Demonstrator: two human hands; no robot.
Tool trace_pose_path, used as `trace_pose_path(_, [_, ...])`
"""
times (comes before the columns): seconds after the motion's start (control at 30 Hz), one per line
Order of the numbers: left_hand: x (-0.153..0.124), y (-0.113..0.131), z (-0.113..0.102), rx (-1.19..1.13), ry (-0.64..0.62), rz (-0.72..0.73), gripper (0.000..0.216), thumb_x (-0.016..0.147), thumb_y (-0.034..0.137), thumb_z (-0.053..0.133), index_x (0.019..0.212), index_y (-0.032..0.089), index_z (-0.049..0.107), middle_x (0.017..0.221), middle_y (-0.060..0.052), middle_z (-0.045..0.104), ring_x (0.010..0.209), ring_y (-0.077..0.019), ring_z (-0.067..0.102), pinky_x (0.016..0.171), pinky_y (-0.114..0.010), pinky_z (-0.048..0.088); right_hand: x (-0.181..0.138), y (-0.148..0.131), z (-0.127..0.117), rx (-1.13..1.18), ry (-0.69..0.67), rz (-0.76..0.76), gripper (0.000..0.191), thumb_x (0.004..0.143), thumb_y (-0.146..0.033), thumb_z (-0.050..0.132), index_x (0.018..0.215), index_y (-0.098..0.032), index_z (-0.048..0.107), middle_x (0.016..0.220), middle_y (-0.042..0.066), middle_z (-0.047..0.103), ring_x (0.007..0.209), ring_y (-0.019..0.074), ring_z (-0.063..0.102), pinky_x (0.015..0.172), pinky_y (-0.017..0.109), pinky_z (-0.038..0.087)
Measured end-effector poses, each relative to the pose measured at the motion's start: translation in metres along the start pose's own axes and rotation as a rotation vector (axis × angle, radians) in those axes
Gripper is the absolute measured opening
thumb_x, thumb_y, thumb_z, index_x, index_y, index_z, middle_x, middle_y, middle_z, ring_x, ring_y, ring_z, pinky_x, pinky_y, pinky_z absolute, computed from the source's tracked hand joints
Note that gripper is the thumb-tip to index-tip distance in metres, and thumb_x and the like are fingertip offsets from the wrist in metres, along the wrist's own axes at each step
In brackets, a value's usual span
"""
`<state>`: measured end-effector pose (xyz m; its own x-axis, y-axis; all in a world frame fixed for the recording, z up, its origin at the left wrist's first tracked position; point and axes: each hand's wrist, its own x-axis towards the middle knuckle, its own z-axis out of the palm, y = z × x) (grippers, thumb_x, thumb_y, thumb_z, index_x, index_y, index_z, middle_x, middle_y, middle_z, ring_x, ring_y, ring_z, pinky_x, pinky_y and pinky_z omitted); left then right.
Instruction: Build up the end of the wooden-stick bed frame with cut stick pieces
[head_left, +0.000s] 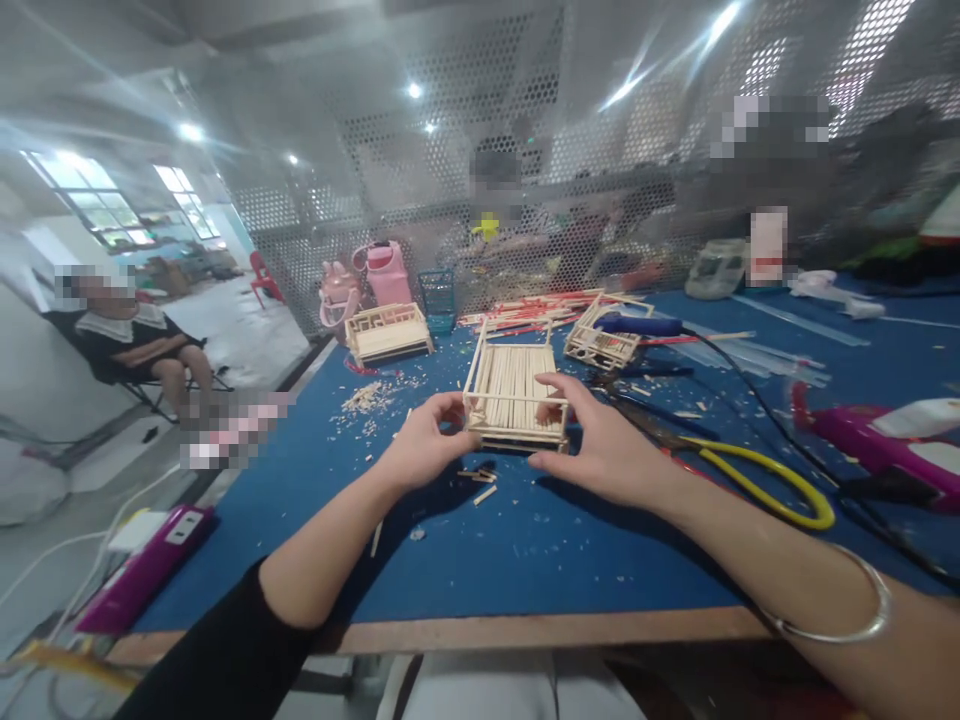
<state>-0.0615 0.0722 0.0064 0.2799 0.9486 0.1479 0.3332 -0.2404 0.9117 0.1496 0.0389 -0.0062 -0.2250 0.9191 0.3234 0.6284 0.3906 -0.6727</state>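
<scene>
1. Left hand on my feed: thumb and fingers pinching the near left corner of the stick frame, likely to steady it.
2. Right hand curls round the near right corner, fingers by the top rail, thumb low in front; whether it grips or merely rests, I cannot tell.
3. That frame sits mid-table, slatted floor facing up, square before the wearer, probably so both corners are within easy reach.
4. Just below it I've got loose offcuts on the blue table; a chip pile lies off to the left.
5. Right side now: yellow-handled cutters lie beside the right forearm, handles towards the wearer, perhaps for a quick pick-up.
6. Further out, a blue corded tool lies against a smaller stick model; it may just be parked there.
7. Behind the frame, red and pale sticks are heaped, apparently as stock, and a bench-like model stands back left, seemingly set aside.
</scene>
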Motion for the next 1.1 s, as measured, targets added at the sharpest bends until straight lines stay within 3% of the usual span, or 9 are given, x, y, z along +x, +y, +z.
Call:
trace_pose_path(0.13, [-0.001, 0.0, 0.004, 0.084, 0.058, -0.018, 0.031, 0.059, 0.025, 0.073, 0.087, 0.014, 0.063, 0.086, -0.004, 0.062, 0.083, -0.0178, 0.055, 0.086, -0.036, 0.04, 0.0, 0.0, 0.001, 0.247, 0.08, -0.018, 0.076, 0.068, -0.037, 0.063, 0.133, -0.018, 0.027, 0.107, 0.011, 0.056, 0.095, 0.0232, 0.057, 0.087, 0.041, 0.043])
trace_pose_path(0.27, [0.002, -0.003, 0.003, 0.073, 0.076, -0.03, 0.03, 0.06, 0.028, 0.074, 0.084, 0.014, 0.063, 0.089, -0.006, 0.063, 0.085, -0.0182, 0.056, 0.086, -0.035, 0.04, 0.02, 0.006, -0.01, 0.493, 0.172, 0.025, 0.037, 0.083, -0.042, 0.04, 0.113, -0.02, 0.044, 0.093, 0.006, 0.058, 0.091, 0.02, 0.054, 0.08, 0.035, 0.043])
trace_pose_path(0.37, [0.003, -0.003, 0.002, 0.03, 0.061, -0.036, 0.032, 0.06, 0.027, 0.074, 0.088, 0.015, 0.064, 0.087, -0.005, 0.064, 0.084, -0.0171, 0.057, 0.084, -0.034, 0.042, 0.044, 0.007, -0.021, 0.546, 0.055, 0.109, 0.027, 0.084, -0.039, 0.036, 0.088, -0.019, 0.053, 0.08, 0.005, 0.059, 0.075, 0.0171, 0.055, 0.066, 0.031, 0.044])
trace_pose_path(0.53, [0.001, 0.001, 0.003, -0.058, 0.036, -0.047, 0.027, 0.062, 0.021, 0.072, 0.087, 0.016, 0.066, 0.084, -0.004, 0.064, 0.08, -0.0155, 0.058, 0.083, -0.033, 0.045, 0.078, -0.003, -0.024, 0.494, -0.14, 0.145, 0.002, 0.071, -0.022, 0.058, 0.07, -0.021, 0.058, 0.064, 0.001, 0.058, 0.056, 0.0128, 0.051, 0.053, 0.027, 0.04])
trace_pose_path(0.7, [0.002, 0.0, 0.005, -0.148, 0.003, -0.079, 0.029, 0.063, 0.02, 0.072, 0.091, 0.016, 0.066, 0.083, -0.003, 0.066, 0.074, -0.0141, 0.061, 0.079, -0.033, 0.048, 0.093, -0.012, -0.018, 0.467, -0.458, 0.122, 0.011, 0.061, -0.015, 0.071, 0.069, -0.018, 0.064, 0.065, 0.0, 0.062, 0.058, 0.0115, 0.054, 0.055, 0.025, 0.043])
trace_pose_path(0.83, [0.002, -0.001, 0.008, -0.182, -0.015, -0.081, 0.028, 0.063, 0.019, 0.072, 0.09, 0.017, 0.068, 0.085, -0.003, 0.07, 0.075, -0.0149, 0.063, 0.08, -0.033, 0.048, 0.094, -0.009, -0.008, 0.617, -0.657, 0.145, 0.024, 0.059, -0.02, 0.077, 0.077, -0.018, 0.061, 0.068, -0.002, 0.063, 0.061, 0.0101, 0.057, 0.057, 0.023, 0.046])
trace_pose_path(1.0, [0.001, -0.001, 0.009, -0.173, -0.004, -0.063, 0.025, 0.064, 0.018, 0.071, 0.089, 0.017, 0.067, 0.084, -0.002, 0.07, 0.074, -0.0146, 0.063, 0.08, -0.033, 0.048, 0.09, -0.001, 0.003, 0.671, -0.599, 0.194, 0.022, 0.062, -0.02, 0.074, 0.074, -0.017, 0.056, 0.065, -0.002, 0.059, 0.056, 0.0085, 0.055, 0.055, 0.023, 0.045])
trace_pose_path(1.1, [0.001, -0.001, 0.008, -0.181, 0.008, -0.053, 0.026, 0.063, 0.016, 0.071, 0.088, 0.016, 0.065, 0.082, -0.001, 0.069, 0.074, -0.0136, 0.062, 0.079, -0.032, 0.048, 0.092, -0.001, -0.007, 0.651, -0.502, 0.178, 0.016, 0.066, -0.017, 0.069, 0.074, -0.017, 0.055, 0.067, -0.003, 0.058, 0.057, 0.0078, 0.054, 0.056, 0.021, 0.045])
